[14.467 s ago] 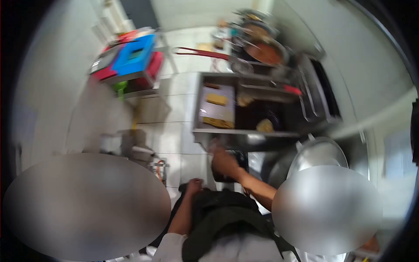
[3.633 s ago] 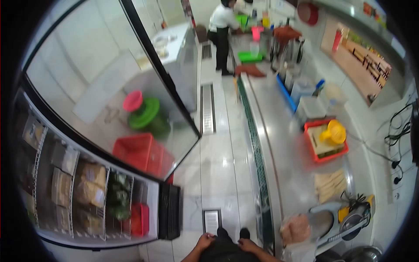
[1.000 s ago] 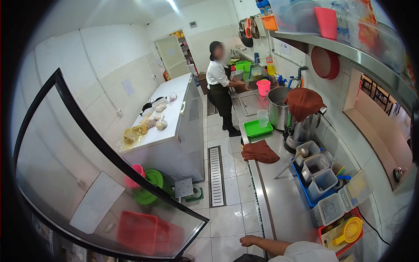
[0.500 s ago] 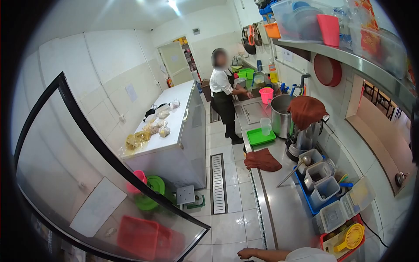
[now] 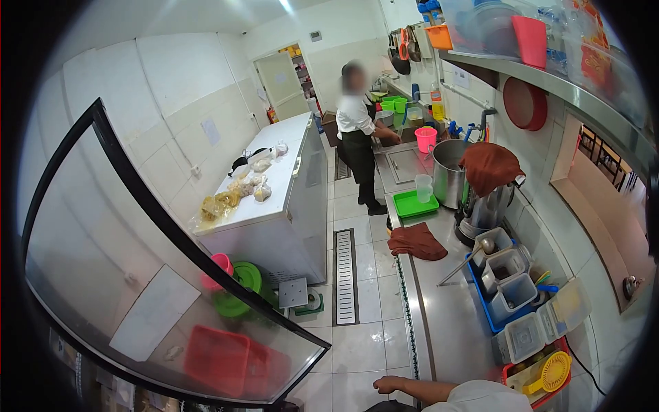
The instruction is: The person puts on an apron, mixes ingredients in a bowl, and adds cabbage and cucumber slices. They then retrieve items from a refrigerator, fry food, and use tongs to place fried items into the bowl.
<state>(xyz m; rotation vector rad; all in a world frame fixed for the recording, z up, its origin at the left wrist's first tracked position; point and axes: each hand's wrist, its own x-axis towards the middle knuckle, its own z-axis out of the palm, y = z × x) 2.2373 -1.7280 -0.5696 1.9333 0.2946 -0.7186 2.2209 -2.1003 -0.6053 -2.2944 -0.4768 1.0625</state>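
Note:
My right hand [image 5: 388, 384] shows at the bottom edge, with the forearm reaching in from the right under a white sleeve. Its fingers are curled in; anything inside them is hidden. It is over the tiled floor, just left of the steel counter [image 5: 456, 336], and seems apart from it. Nearest on the counter are a red tray [image 5: 509, 378] with a yellow strainer [image 5: 553, 371] and a clear container [image 5: 519, 338] with its lid open. A dark piece of clothing lies below the hand. My left hand is out of view.
A glass door [image 5: 226, 302] with a black frame stands at left. Beyond are a white chest freezer [image 5: 288, 165] with bags on top and a floor drain [image 5: 345, 275]. A co-worker [image 5: 357, 130] stands at the sink. The counter holds a brown cloth [image 5: 417, 242], green tray [image 5: 416, 204] and steel pot [image 5: 448, 172].
The view has shifted slightly, so the room sits a little further right. My right hand and forearm show higher in the frame. The co-worker's head has turned and leans lower over the sink.

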